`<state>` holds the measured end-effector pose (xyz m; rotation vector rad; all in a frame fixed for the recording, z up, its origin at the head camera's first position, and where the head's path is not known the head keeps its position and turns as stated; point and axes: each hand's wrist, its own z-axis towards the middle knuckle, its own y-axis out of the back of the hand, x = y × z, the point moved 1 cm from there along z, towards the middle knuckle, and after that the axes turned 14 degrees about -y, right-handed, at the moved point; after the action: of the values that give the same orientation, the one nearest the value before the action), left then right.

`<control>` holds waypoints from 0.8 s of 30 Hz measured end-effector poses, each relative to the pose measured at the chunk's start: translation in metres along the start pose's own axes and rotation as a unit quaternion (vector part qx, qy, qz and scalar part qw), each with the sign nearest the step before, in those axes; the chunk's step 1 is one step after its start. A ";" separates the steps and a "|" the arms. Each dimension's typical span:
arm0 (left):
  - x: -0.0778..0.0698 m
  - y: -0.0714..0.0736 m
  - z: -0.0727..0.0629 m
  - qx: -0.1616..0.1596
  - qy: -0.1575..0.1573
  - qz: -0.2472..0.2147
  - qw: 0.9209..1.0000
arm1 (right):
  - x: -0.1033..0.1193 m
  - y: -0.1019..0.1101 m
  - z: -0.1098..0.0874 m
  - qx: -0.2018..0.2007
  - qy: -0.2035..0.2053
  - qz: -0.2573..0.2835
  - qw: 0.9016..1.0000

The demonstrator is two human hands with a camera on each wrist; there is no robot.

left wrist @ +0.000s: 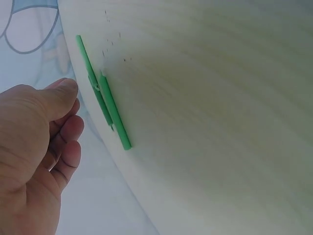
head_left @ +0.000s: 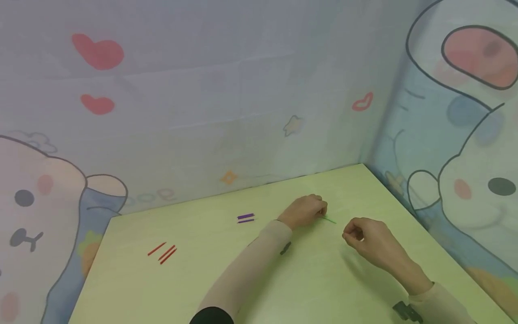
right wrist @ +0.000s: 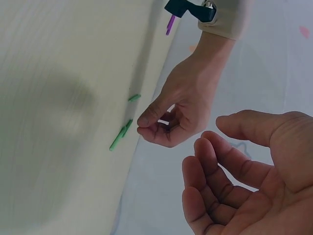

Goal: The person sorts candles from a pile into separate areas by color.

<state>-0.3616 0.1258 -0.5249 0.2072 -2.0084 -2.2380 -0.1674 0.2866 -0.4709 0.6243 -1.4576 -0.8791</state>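
Observation:
Thin green sticks (left wrist: 116,112) lie close together near the table's far edge; a small part of a green stick (head_left: 329,220) shows beside the fingers in the head view. My left hand (head_left: 305,210) is just beside them, thumb meeting the curled index finger. Nothing shows between its fingertips in the left wrist view, where the sticks lie apart from the hand. To the right my right hand (head_left: 374,243) hovers above the table. Its fingers (right wrist: 208,152) are loosely bent, the thumb stands away from them, and it holds nothing.
Purple sticks (head_left: 245,216) lie left of my left hand, and red sticks (head_left: 167,254) farther left on the pale table (head_left: 210,265). A patterned cloth wall (head_left: 194,126) rises behind the table's far edge, another on the right.

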 end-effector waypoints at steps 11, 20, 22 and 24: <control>0.018 0.031 -0.055 -0.009 0.047 0.012 0.999 | 0.013 -0.017 0.018 0.021 0.047 0.009 0.999; 0.023 0.046 -0.081 -0.028 0.061 0.014 0.998 | 0.013 -0.020 0.026 0.022 0.060 0.000 0.998; 0.021 0.050 -0.087 -0.034 0.061 0.011 0.997 | 0.013 -0.019 0.027 0.018 0.061 -0.004 0.998; 0.020 0.053 -0.093 -0.040 0.062 0.011 0.997 | 0.012 -0.017 0.028 0.016 0.060 -0.006 0.998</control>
<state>-0.3633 0.0258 -0.4825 0.3071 -1.8463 -2.2281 -0.1983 0.2713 -0.4768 0.6981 -1.3641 -0.8145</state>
